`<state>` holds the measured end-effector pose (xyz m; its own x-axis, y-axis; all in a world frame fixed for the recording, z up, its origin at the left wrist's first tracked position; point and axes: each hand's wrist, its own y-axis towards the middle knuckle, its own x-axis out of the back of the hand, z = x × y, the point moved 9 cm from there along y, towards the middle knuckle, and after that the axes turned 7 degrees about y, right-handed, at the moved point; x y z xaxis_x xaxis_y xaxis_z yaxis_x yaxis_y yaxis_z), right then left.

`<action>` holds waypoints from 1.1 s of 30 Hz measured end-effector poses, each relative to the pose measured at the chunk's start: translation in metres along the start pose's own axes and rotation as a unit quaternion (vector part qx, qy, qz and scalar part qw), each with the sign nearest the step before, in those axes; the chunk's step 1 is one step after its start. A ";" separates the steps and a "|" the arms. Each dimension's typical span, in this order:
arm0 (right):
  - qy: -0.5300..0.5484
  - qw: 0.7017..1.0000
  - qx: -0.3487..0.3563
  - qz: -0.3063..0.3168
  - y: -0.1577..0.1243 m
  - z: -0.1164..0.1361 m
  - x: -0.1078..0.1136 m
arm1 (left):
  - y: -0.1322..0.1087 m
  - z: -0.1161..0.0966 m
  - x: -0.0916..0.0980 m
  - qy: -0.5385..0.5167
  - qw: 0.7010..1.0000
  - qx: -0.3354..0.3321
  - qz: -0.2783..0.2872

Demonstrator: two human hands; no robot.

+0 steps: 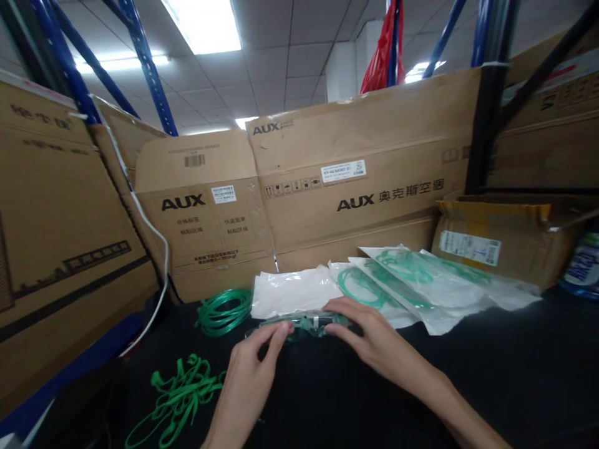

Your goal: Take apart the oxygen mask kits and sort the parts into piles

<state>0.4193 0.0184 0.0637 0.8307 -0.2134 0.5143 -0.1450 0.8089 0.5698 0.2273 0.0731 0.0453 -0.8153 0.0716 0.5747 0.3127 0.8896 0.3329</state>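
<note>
A clear plastic mask with green tubing (pixel 306 323) lies on the black table (pixel 491 368), held between both hands. My left hand (pixel 250 368) pinches its left end with fingers drawn together. My right hand (pixel 369 333) grips its right end, fingers curled over it. Just behind the mask lies an empty white pouch (pixel 292 292). A coil of green tubing (pixel 224 310) sits to the left of that pouch. Loose green straps (pixel 178 399) lie near my left forearm.
Several sealed pouches with green tubing (pixel 421 284) fan out at the right. AUX cardboard boxes (pixel 355 181) wall in the back and left. An opened carton (pixel 505 240) and a bottle (pixel 583 265) stand far right. A white cable (pixel 150 237) hangs at the left.
</note>
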 end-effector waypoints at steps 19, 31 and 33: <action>0.044 0.995 0.084 -0.003 0.000 0.027 -0.021 | -0.011 -0.037 -0.007 0.097 0.978 -0.183 0.011; 0.214 0.970 -0.112 -0.022 -0.005 -0.010 -0.033 | -0.003 -0.019 -0.010 -0.019 0.992 -0.121 0.010; 0.215 0.969 -0.119 -0.036 -0.004 -0.011 -0.030 | 0.001 -0.005 -0.010 -0.088 0.995 -0.044 0.023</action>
<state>0.4009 0.0276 0.0389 0.9884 -0.0678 0.1356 0.0074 0.9148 0.4039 0.2381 0.0707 0.0431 -0.8697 0.1962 0.4529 0.3869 0.8408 0.3787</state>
